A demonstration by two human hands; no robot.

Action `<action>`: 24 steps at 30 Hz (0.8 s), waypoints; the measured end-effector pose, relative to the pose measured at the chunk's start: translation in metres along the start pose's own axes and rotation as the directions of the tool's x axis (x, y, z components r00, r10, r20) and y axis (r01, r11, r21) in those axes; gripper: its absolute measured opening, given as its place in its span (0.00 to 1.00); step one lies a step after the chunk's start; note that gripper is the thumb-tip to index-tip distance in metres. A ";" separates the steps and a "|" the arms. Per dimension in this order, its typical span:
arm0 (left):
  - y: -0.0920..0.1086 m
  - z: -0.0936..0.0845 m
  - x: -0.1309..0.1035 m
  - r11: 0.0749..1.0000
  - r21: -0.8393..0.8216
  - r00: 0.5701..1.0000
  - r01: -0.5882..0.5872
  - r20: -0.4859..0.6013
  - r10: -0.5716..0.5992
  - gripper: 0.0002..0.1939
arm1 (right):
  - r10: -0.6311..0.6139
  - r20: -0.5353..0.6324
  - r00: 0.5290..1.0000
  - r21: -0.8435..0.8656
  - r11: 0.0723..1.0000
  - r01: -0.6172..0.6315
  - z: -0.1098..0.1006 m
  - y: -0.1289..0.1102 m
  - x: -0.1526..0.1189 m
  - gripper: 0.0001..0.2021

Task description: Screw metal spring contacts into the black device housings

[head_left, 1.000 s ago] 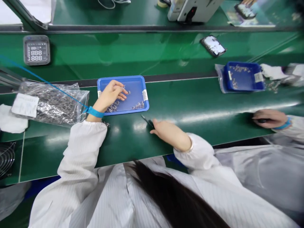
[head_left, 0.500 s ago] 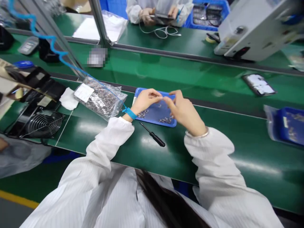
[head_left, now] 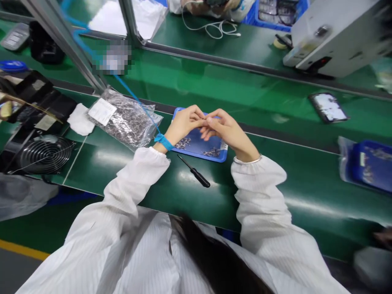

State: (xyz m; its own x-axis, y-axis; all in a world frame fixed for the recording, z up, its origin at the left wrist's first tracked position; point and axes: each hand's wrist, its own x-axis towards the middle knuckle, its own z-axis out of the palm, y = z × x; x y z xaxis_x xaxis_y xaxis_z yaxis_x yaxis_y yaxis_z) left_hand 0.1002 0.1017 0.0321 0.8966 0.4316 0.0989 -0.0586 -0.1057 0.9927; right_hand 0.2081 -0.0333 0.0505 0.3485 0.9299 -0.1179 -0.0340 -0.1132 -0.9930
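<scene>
Over a blue tray [head_left: 199, 152] my left hand [head_left: 185, 124] and my right hand [head_left: 226, 128] meet at the fingertips. Both are pinched together; whatever lies between the fingers is too small to make out. Small metal parts lie in two piles in the tray, one at the left [head_left: 183, 143] and one at the right [head_left: 212, 152]. A black screwdriver [head_left: 199, 176] rests on the green bench just in front of the tray. Left of my left hand is a clear bag of metal parts [head_left: 125, 122] with a white label. A blue band circles my left wrist.
A fan [head_left: 47, 154] and black boxes stand at the left, near a white cloth [head_left: 81, 119]. Another blue tray [head_left: 375, 163] is at the right. Across the bench are a dark device [head_left: 328, 108], a grey machine [head_left: 333, 36] and a co-worker's hands.
My right hand has moved left and its fingers have come against those of my left hand. The view has shifted slightly, and an object has appeared at the lower right edge.
</scene>
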 end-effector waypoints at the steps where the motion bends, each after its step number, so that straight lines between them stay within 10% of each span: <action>1: 0.001 -0.001 0.000 0.997 0.070 0.999 -0.035 0.017 0.034 0.10 | 0.006 0.004 1.000 0.034 0.999 -0.006 -0.001 0.001 0.001 0.30; 7: 0.004 -0.005 0.001 0.881 0.433 0.959 -0.189 0.273 0.071 0.05 | 0.064 0.013 0.998 0.006 0.998 -0.064 -0.012 0.010 0.005 0.23; 16: 0.004 -0.007 0.004 0.798 0.566 0.955 -0.206 0.293 0.039 0.11 | -0.184 -0.132 0.974 -0.381 0.917 0.121 -0.010 0.015 0.007 0.05; 24: 0.024 -0.005 -0.001 0.657 0.735 0.978 -0.168 0.209 0.017 0.08 | -0.502 0.017 0.865 -0.793 0.520 0.317 -0.015 0.017 0.004 0.11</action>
State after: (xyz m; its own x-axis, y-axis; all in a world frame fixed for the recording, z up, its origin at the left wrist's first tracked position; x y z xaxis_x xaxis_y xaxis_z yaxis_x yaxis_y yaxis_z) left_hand 0.0961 0.1036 0.0559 0.9675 0.2329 0.0987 0.1330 -0.8003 0.5847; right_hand 0.2224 -0.0368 0.0335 0.3026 0.8667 0.3965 0.8359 -0.0415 -0.5473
